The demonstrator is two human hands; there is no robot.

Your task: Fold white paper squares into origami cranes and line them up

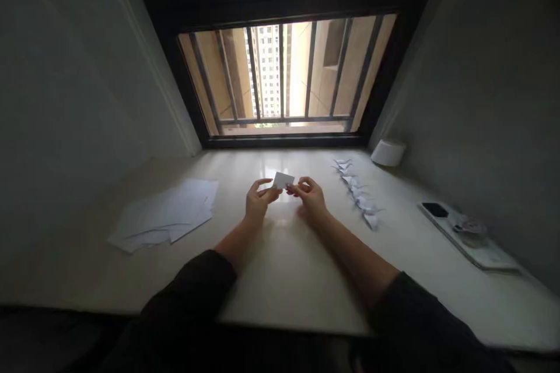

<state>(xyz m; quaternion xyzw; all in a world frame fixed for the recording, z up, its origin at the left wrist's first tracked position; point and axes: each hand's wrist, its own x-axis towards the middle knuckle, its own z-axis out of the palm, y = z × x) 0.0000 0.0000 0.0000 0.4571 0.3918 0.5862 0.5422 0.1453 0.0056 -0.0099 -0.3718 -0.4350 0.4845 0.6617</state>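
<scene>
A small folded piece of white paper (283, 179) is held up in the middle, above the pale sill. My left hand (259, 198) pinches its lower left corner between thumb and fingers. At the lower right edge, my right hand (311, 193) grips the same paper with thumb and forefinger. To the right of my hands, a row of several folded paper cranes (356, 192) runs along the surface. On the left lies a loose stack of white paper sheets (170, 210), apart from both hands.
The pale sill (284, 274) stretches between two walls below a dark-framed, barred window (284, 141). A white cup-like object (388, 152) stands at the back right corner. A white phone (472, 239) with a ring-like grip lies near the right wall.
</scene>
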